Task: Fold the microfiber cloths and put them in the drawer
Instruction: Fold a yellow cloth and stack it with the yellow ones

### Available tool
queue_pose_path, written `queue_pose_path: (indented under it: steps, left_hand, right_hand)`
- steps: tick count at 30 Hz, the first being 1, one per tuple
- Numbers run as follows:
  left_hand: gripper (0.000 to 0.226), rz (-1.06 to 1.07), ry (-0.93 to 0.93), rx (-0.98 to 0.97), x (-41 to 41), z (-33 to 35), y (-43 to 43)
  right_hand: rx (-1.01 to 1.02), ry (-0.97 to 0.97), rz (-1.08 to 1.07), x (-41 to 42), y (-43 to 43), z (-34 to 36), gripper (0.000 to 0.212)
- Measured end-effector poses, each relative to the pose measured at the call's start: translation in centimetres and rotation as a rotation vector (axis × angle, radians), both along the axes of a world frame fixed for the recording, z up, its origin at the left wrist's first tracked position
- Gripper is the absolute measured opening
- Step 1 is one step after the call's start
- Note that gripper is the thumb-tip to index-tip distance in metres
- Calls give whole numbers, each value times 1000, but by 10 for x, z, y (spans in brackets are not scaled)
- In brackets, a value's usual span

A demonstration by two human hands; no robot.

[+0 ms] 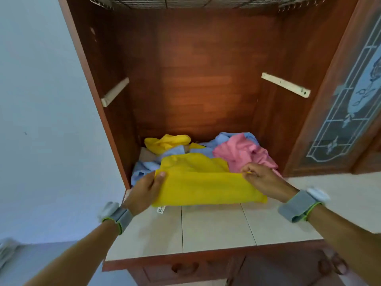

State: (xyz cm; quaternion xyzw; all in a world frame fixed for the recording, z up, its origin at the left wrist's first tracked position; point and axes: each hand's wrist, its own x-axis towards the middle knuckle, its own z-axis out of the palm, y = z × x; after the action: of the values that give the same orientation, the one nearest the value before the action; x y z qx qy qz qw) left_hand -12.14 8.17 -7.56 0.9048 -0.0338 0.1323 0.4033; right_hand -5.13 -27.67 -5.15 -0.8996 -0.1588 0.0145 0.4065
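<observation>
Now both hands, left [144,191] and right [258,176], pinch the yellow cloth [204,186] between them.

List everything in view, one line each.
flat yellow cloth: one, yellow, on the counter's back edge
crumpled yellow cloth: one, yellow, back left in the cabinet
blue cloths: count unclear, light blue, crumpled behind the flat one
pink cloth: one, pink, crumpled at back right
cabinet: one, reddish-brown, open, around the pile
shelf supports: two, cream, one on each side wall
tiled counter: one, beige, in front
drawer: one, brown, below the counter edge
wristbands: two, grey, one per wrist
left hand: one, grips the flat cloth's left edge
right hand: one, pinches its right corner
</observation>
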Motion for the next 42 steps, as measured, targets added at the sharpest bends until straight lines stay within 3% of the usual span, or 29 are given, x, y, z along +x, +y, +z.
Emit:
queue_pose_path:
  steps: [3, 5, 7, 10, 14, 18, 21, 28, 42]
  left_hand:
    - [69, -124, 212, -31, -23, -28, -1]
    - [59, -220, 365, -126, -36, -40, 1]
    - [44, -301, 510, -224, -52, -43, 1]
    - [34, -368, 570, -210, -66, -40, 2]
    - [23, -187, 387, -253, -44, -30, 10]
    - [28, -1, 134, -66, -4, -32, 15]
    - [25, 87, 34, 67, 27, -32, 9]
    - [20, 196, 148, 285, 68, -51, 3]
    - [30, -68, 378, 274, 76, -56, 11]
  right_hand:
    - [-99, 258, 133, -16, -8, -26, 15]
    - [-230, 449, 254, -27, -12, -32, 10]
    - [-317, 636, 362, -37, -15, -33, 23]
    - [-273, 792, 466, -47, -13, -21, 18]
    - [-223, 352, 320, -24, -7, -26, 11]
    - [-108, 49, 69, 5, 4, -44, 6]
    - [-213, -81, -53, 21, 10, -54, 8]
    - [-533, -14, -130, 38, 18, -82, 24]
    - [-442, 5, -119, 39, 16, -77, 14]
